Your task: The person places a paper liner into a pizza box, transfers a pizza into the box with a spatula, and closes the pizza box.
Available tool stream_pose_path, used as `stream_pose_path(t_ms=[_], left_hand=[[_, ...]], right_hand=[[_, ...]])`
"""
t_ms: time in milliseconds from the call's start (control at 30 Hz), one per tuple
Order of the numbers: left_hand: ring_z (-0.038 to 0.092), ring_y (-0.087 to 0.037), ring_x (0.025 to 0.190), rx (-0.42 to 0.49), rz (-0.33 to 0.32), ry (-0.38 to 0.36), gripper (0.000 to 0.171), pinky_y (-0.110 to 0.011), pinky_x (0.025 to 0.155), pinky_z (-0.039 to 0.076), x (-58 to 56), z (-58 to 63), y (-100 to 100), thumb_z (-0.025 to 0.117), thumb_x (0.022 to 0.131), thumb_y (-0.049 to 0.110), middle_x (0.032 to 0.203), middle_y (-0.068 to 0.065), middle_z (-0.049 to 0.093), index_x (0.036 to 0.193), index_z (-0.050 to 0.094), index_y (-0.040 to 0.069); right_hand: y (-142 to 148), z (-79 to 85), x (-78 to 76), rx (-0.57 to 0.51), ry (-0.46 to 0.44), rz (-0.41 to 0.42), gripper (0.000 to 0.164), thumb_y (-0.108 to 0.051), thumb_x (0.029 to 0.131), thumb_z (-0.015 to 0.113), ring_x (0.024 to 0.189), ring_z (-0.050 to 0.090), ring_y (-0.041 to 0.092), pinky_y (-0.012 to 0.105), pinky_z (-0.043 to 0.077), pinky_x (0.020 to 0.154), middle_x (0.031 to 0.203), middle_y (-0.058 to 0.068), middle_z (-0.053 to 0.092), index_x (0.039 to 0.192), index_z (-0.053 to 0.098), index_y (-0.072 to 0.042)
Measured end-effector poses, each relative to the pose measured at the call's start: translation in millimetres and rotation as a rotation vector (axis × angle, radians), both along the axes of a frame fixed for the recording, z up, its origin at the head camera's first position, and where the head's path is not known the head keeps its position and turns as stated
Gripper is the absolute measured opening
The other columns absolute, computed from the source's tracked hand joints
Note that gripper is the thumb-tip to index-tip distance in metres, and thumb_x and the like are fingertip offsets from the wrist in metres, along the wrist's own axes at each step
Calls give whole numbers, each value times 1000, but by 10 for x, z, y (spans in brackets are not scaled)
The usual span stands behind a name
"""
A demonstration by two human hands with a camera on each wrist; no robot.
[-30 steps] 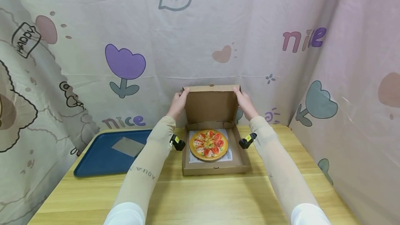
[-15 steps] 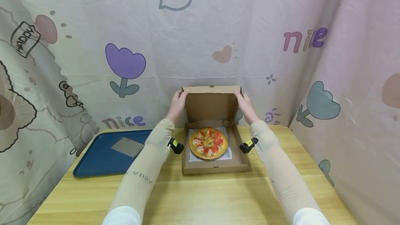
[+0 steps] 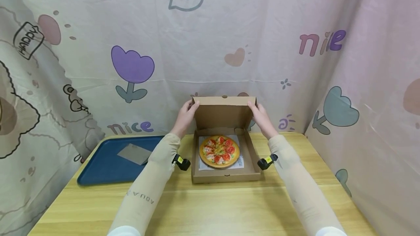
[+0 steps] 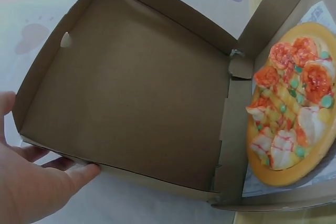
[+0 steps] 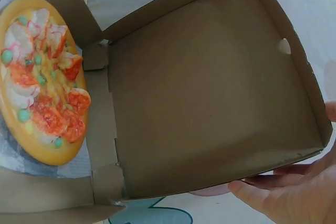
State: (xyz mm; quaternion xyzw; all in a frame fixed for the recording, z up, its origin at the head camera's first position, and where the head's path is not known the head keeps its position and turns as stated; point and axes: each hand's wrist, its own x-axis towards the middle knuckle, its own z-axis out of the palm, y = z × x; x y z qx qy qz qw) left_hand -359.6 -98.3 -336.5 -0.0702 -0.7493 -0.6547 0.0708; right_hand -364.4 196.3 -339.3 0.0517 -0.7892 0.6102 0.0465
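A brown cardboard pizza box stands on the table with its lid raised at the back. Inside it a round pizza with red and white toppings lies on a printed paper sheet. My left hand grips the lid's left front corner, thumb on the front flap. The right hand holds the opposite corner in the same way. In the left wrist view, the left hand's fingers reach behind the lid's side wall. The right wrist view shows the right hand at its corner, some fingers hidden behind the cardboard.
A blue tray lies left of the box, partly behind the left forearm, with a flat grey sheet on it. The light wooden table ends at a patterned curtain behind and on both sides.
The lid's front edge has come down and toward me, both hands moving with it. The pizza, box base and tray stay where they were.
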Motion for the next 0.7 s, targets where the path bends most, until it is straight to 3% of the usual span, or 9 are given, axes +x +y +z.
stream_pose_path(t_ms=[167, 400, 500, 700], left_hand=[[39, -27, 140, 11, -37, -1, 62, -45, 115, 35, 55, -57, -40, 52, 97, 48, 151, -12, 42, 147, 40, 14], [30, -25, 147, 24, -93, -35, 67, -43, 120, 27, 147, -143, -98, 55, 95, 51, 157, -7, 35, 151, 36, 19], [28, -24, 148, 52, -101, -46, 70, -42, 121, 26, 181, -180, -106, 58, 94, 49, 159, -7, 31, 152, 32, 18], [28, -24, 147, 105, -99, -77, 71, -43, 120, 27, 253, -258, -123, 61, 94, 43, 160, -7, 28, 153, 30, 18]], right_hand=[[43, -31, 54, 16, 7, 31, 82, -55, 99, 40, 150, 17, 35, 53, 26, 119, 161, 22, 16, 153, 16, 2], [-11, 155, 426, 37, -3, 72, 58, -37, 104, 40, 144, 28, 39, 52, 27, 118, 148, 29, 32, 138, 32, 10], [4, 103, 446, 45, 13, 78, 56, -36, 104, 39, 143, 30, 41, 53, 27, 118, 145, 31, 34, 134, 34, 11], [90, -130, 317, 49, 37, 100, 58, -40, 104, 40, 144, 28, 41, 53, 26, 118, 148, 30, 33, 137, 33, 8]])
